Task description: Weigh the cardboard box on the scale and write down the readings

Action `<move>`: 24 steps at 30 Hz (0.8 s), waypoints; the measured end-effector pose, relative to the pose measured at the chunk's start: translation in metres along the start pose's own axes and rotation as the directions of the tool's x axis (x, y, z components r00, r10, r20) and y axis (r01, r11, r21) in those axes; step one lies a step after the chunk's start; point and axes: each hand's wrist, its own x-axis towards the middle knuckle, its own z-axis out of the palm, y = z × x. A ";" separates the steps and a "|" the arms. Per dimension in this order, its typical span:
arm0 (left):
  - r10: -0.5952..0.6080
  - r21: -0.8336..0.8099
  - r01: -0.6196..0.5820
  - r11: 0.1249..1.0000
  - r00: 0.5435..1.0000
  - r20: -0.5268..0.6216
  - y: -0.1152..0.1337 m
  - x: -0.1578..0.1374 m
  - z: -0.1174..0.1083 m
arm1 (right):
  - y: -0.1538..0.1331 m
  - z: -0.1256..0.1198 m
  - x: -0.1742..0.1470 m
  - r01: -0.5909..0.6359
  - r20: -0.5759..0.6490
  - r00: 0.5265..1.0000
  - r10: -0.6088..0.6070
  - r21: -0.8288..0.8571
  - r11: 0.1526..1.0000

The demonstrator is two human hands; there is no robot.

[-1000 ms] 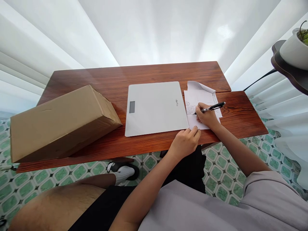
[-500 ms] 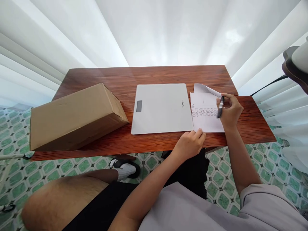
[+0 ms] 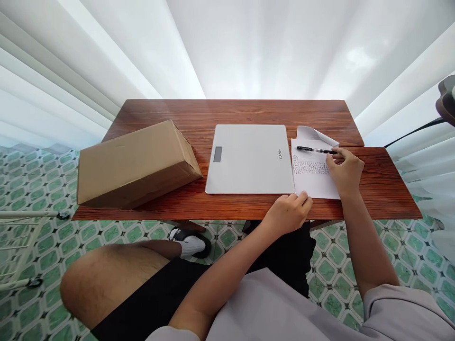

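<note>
A white sheet of paper (image 3: 314, 179) with printed lines lies on the wooden table (image 3: 234, 111), right of a flat white scale (image 3: 250, 161). A black pen (image 3: 313, 150) lies level across the top of the sheet. My right hand (image 3: 345, 169) pinches the pen's right end with its fingertips. My left hand (image 3: 288, 214) rests loosely curled at the table's near edge, its fingertips touching the sheet's lower left corner. The sheet's top edge is curled up.
A closed brown cardboard box (image 3: 137, 163) sits on the table's left part. My bare knee (image 3: 106, 279) and a white-socked foot (image 3: 190, 244) show below the table over green patterned floor tiles. White curtains hang behind. A dark shelf edge (image 3: 448, 97) juts in at the right.
My right hand stopped writing, lifted the pen off the sheet, turned it and brought it down flat across the top of the sheet. The view shifted left. My left hand stayed put.
</note>
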 end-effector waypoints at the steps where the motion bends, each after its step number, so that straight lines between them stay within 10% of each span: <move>1: 0.004 0.007 -0.004 1.000 1.000 -0.001 0.000 0.000 0.001 | 0.002 0.001 0.000 0.005 0.007 1.000 -0.005 -0.019 1.000; 11: 0.095 0.052 -0.088 0.995 0.985 -0.145 -0.006 -0.014 -0.013 | 0.001 -0.001 0.002 0.018 -0.069 0.997 -0.026 -0.110 0.994; 18: 0.253 0.239 -0.171 0.956 0.893 -0.373 -0.047 -0.063 -0.075 | -0.004 -0.003 0.000 0.053 -0.076 0.995 -0.064 -0.131 0.990; 24: 0.216 0.468 0.002 0.884 0.885 -0.412 -0.109 -0.111 -0.142 | 0.000 0.002 -0.001 0.084 -0.067 0.993 -0.093 -0.131 0.988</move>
